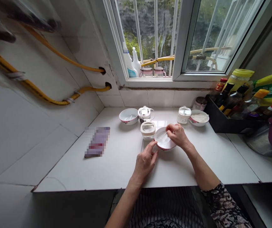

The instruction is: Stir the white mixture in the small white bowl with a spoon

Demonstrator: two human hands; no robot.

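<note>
A white bowl (161, 143) with a red-patterned outside stands on the counter in front of me. My left hand (146, 160) is closed on its near left rim, thumb low against the side. Over the bowl's right side, my right hand (177, 135) is pinched around what looks like a small pale spoon (165, 136), mostly hidden by the fingers and dipping into the bowl. Pale contents in the bowl are hard to make out. Right behind my left hand sits a lidded clear seasoning jar (147, 131), close to the bowl's left edge.
Farther back are another seasoning jar (145, 113), an empty-looking bowl (128, 116), a third jar (184, 115) and a bowl of white powder (199, 118). A black box of bottles (233, 123) and a pot (264, 142) stand right. A blurred purple packet (97, 142) lies left.
</note>
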